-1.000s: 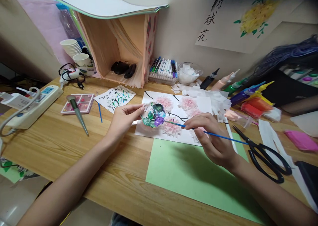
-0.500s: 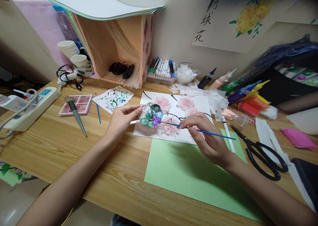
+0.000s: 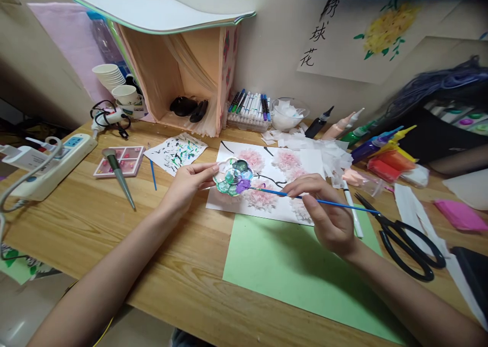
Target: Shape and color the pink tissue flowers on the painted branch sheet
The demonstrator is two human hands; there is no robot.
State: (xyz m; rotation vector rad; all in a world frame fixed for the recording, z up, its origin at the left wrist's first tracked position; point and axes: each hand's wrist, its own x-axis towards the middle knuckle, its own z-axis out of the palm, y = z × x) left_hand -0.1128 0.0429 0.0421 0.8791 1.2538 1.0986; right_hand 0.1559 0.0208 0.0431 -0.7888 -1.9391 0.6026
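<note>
A small flower-shaped paint palette, smeared with green and purple paint, is pinched at its left rim by my left hand. My right hand grips a thin blue paintbrush by the middle of its handle. The brush tip is at the palette's purple well. Beneath the palette lies a white sheet with pink tissue-like blossoms and black painted branches. A green sheet extends under it towards me.
Black scissors and a white pen lie to the right. Paint bottles and torn white paper are behind. On the left are a paint-marked paper, a makeup brush, a pink case and a power strip.
The paintbrush has shifted slightly right with my right hand, and its handle now lies at a flatter slant. My left hand still holds the palette in nearly the same place.
</note>
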